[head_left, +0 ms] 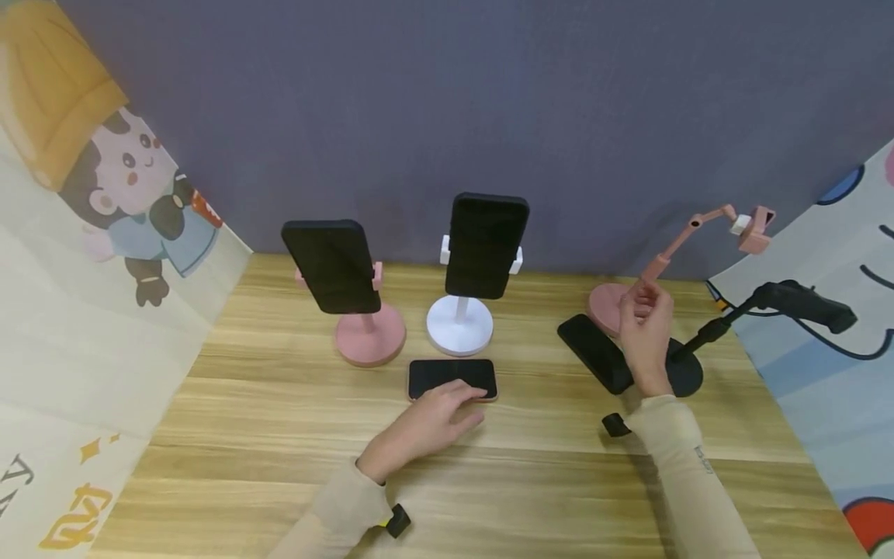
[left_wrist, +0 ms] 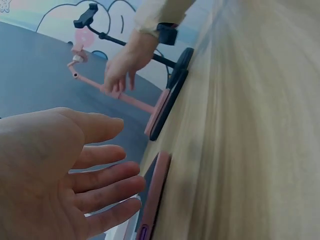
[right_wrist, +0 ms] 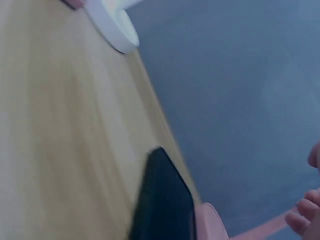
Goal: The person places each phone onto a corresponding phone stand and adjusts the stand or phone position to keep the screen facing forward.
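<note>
While the right hand [head_left: 646, 330] pinches the post of the jointed pink stand [head_left: 656, 266], thumb and fingers together, the left hand [head_left: 429, 423] extends over the pink-edged phone [head_left: 447, 374], its fingers loosely straight and slightly apart; that phone lies flat on the wooden table [head_left: 279, 435], and I cannot tell whether the fingertips touch its screen. Near the right hand, a dark phone [head_left: 596, 353] lies just beside the pink base, with the black stand [head_left: 714, 329] close by the right wrist. Beyond the left hand, the white stand [head_left: 459, 326] holds a tilted black phone [head_left: 485, 244], and beside it another pink stand [head_left: 370, 341] holds a second black phone [head_left: 331, 264]. Behind rises a grey-blue panel [head_left: 419, 116].
</note>
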